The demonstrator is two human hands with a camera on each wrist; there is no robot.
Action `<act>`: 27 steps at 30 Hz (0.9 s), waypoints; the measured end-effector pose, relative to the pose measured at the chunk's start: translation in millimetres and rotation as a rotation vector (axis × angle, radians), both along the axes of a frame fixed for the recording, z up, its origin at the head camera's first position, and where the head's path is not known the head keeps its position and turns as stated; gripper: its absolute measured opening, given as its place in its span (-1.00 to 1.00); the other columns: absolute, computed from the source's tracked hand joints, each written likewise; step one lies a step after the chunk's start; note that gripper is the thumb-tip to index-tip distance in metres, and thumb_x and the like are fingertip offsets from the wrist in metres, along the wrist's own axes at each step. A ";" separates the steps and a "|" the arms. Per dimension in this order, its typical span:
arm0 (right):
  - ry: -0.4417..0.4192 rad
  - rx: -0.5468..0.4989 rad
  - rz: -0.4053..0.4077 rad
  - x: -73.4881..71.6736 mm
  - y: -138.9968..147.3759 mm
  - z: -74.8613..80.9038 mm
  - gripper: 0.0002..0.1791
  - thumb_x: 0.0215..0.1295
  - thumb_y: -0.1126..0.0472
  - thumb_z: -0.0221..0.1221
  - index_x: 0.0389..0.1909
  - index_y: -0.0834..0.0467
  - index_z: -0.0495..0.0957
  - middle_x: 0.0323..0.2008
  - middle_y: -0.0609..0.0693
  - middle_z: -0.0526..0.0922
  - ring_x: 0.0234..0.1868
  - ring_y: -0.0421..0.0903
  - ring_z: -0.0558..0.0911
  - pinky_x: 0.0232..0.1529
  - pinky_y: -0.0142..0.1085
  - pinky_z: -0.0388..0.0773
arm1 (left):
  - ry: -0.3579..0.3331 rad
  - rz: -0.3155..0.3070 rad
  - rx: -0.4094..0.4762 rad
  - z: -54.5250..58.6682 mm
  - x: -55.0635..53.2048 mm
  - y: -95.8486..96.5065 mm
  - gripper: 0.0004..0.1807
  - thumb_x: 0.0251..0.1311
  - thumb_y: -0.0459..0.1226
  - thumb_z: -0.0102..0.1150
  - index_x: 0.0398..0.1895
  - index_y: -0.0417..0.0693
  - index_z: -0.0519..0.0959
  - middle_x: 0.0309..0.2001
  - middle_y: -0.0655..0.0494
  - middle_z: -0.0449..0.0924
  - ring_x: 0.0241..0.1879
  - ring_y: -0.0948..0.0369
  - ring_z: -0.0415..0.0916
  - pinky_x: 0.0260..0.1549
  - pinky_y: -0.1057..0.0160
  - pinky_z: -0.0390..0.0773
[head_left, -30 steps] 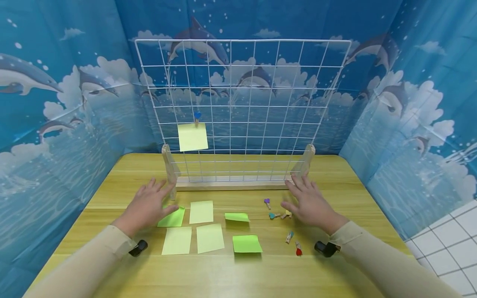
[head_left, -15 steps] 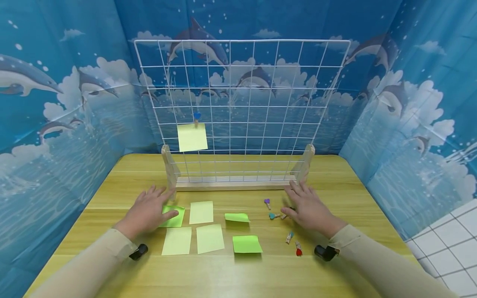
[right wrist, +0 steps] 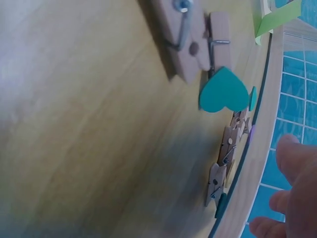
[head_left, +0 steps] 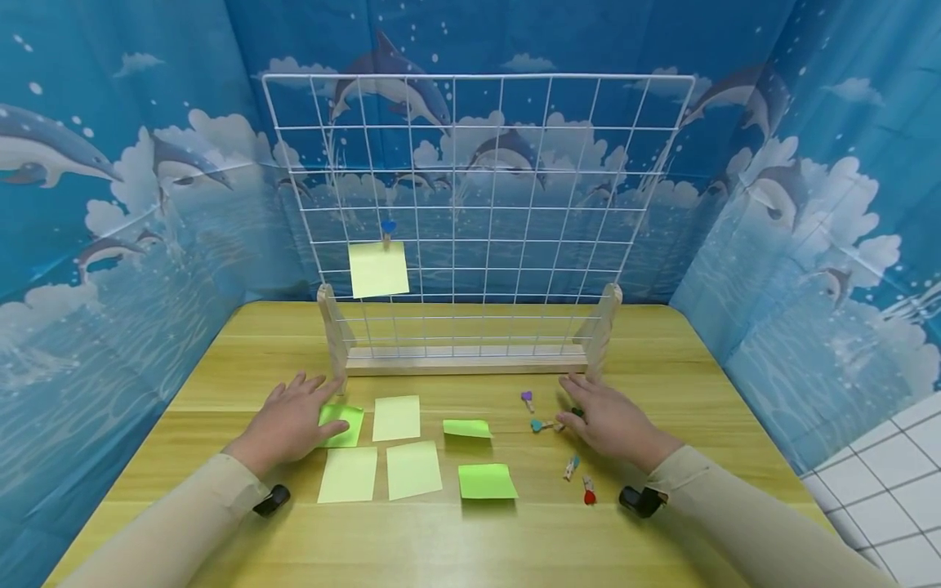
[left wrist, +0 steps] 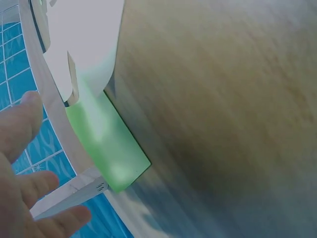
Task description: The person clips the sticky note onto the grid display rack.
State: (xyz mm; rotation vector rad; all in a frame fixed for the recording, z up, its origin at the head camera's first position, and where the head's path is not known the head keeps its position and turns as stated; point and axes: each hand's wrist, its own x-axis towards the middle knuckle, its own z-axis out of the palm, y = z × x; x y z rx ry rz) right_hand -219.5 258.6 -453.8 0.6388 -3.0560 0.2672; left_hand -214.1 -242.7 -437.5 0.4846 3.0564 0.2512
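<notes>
My left hand [head_left: 290, 420] is held low over the table with its fingers spread and holds nothing. Its thumb overlaps a green sticky note [head_left: 351, 426], which also shows as a green note [left wrist: 111, 144] in the left wrist view. On the other side my right hand [head_left: 613, 423], fingers extended, hovers by small wooden clothespins. A teal heart clothespin [head_left: 538, 426] lies just left of its thumb, with others partly covered by the hand. In the right wrist view a teal heart [right wrist: 224, 90] sits on a near clothespin, beyond which are several more.
A white wire grid [head_left: 478, 171] stands upright on a wooden base [head_left: 463, 359] behind the hands. A blue heart clothespin [head_left: 387, 233] clips a yellow note [head_left: 378, 271] to it. Pale yellow notes [head_left: 349, 475], green notes [head_left: 488, 482] and a red clothespin [head_left: 589, 490] lie in front.
Both hands have drawn back slightly toward the body and lower. The right hand has come away from the base's right end and now covers more of the clothespins beside its thumb.
</notes>
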 end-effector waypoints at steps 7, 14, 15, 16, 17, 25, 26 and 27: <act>-0.061 0.018 -0.038 -2.9 -0.5 -4.6 -0.26 0.61 -0.09 0.12 0.60 0.23 0.25 0.56 0.30 0.31 0.54 0.43 0.32 0.46 0.33 0.33 | 0.005 0.005 -0.012 -2.8 0.8 -1.2 -0.19 0.41 0.14 0.26 0.58 -0.05 0.36 0.45 -0.38 0.42 0.49 -0.48 0.21 0.39 -0.55 0.16; -0.071 0.018 -0.037 -4.0 0.0 -5.9 -0.29 0.59 -0.06 0.15 0.58 0.22 0.30 0.51 0.29 0.41 0.48 0.36 0.44 0.42 0.27 0.42 | -0.025 0.011 -0.018 -5.3 -0.3 -1.7 -0.19 0.41 0.14 0.25 0.57 -0.08 0.36 0.45 -0.36 0.43 0.49 -0.47 0.22 0.40 -0.54 0.16; -0.069 0.018 -0.034 -4.1 0.2 -6.0 -0.30 0.60 -0.05 0.15 0.57 0.23 0.31 0.49 0.29 0.43 0.47 0.34 0.46 0.42 0.25 0.43 | -0.030 0.011 -0.021 -5.6 -0.7 -2.2 -0.19 0.41 0.15 0.25 0.57 -0.09 0.37 0.45 -0.36 0.43 0.48 -0.47 0.23 0.40 -0.54 0.16; -0.065 0.019 -0.027 -3.7 0.4 -5.8 -0.32 0.59 -0.04 0.16 0.56 0.23 0.33 0.47 0.30 0.46 0.44 0.34 0.49 0.40 0.25 0.46 | -0.036 0.012 -0.023 -5.9 -1.0 -2.5 -0.19 0.41 0.15 0.25 0.56 -0.10 0.38 0.45 -0.34 0.44 0.48 -0.46 0.23 0.40 -0.54 0.16; -0.059 0.022 -0.019 -3.5 0.6 -6.0 -0.33 0.59 -0.03 0.16 0.54 0.24 0.35 0.43 0.30 0.51 0.41 0.33 0.53 0.37 0.24 0.49 | -0.042 0.014 -0.024 -6.4 -1.6 -2.9 -0.19 0.41 0.15 0.25 0.56 -0.11 0.38 0.45 -0.33 0.44 0.48 -0.45 0.24 0.41 -0.54 0.15; -0.030 0.034 -0.006 -4.5 1.9 -7.9 -0.41 0.57 0.01 0.20 0.47 0.22 0.46 0.19 0.25 0.65 0.18 0.23 0.69 0.21 0.16 0.63 | -0.087 0.024 -0.015 -8.1 -5.6 -3.8 -0.19 0.42 0.15 0.23 0.56 -0.12 0.38 0.45 -0.22 0.48 0.49 -0.45 0.23 0.43 -0.52 0.14; -0.028 0.034 -0.004 -5.3 2.2 -8.5 -0.42 0.57 0.02 0.20 0.46 0.22 0.47 0.18 0.24 0.66 0.17 0.22 0.70 0.20 0.16 0.64 | -0.093 0.024 -0.015 -8.3 -6.0 -3.7 -0.19 0.43 0.15 0.23 0.56 -0.12 0.37 0.45 -0.22 0.48 0.49 -0.45 0.23 0.43 -0.51 0.14; -0.025 0.033 0.000 -6.0 2.4 -8.9 -0.43 0.56 0.03 0.21 0.46 0.22 0.48 0.18 0.23 0.66 0.16 0.22 0.70 0.20 0.15 0.64 | -0.098 0.025 -0.016 -8.5 -6.2 -3.7 -0.19 0.43 0.15 0.23 0.56 -0.12 0.37 0.45 -0.22 0.48 0.49 -0.44 0.23 0.44 -0.51 0.14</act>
